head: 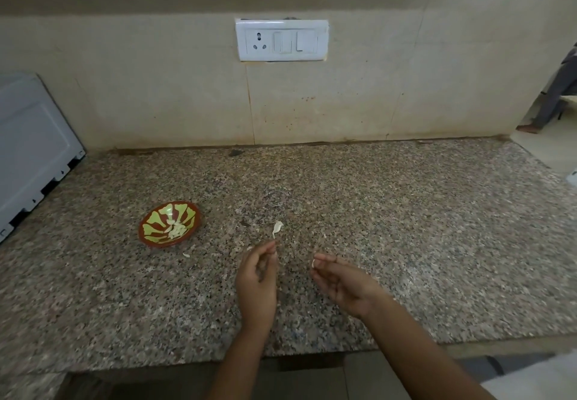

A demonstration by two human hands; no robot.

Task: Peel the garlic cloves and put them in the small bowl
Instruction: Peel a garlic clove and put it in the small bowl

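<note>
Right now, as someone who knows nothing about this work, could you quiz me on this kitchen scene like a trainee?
1. True or false: the small bowl already holds pale garlic pieces.
2. Which of the person's two hands pinches the small white bit?
3. The papery white scrap lies: A) inside the bowl, B) on the countertop to the right of the bowl, C) in a palm.

Key: 1 true. 2 the right hand. 3 B.
</note>
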